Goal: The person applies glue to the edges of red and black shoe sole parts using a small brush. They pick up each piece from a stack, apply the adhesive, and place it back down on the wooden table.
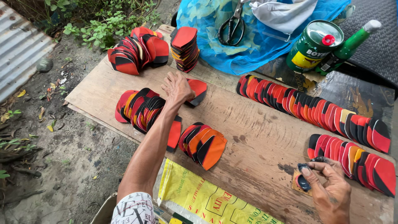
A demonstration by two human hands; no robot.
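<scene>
Left hand [177,86] presses flat, grip open, on a red-black piece [197,90] at 12 o'clock; right hand [331,188] pinches a small dark applicator [303,181]. Keep pieces overlapped evenly.

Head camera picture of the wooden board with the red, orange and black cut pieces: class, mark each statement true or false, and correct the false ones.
1. The left hand rests on a single red and black piece lying apart from the rows. True.
2. The scissors lie on the bare wooden board. False: they lie on the blue plastic sheet.
3. The right hand pinches a small dark object near the board's edge. True.
4. The green can lies tipped on its side. False: it stands upright, beside a green bottle.
5. A yellow printed sack lies at the board's near edge. True.
</scene>
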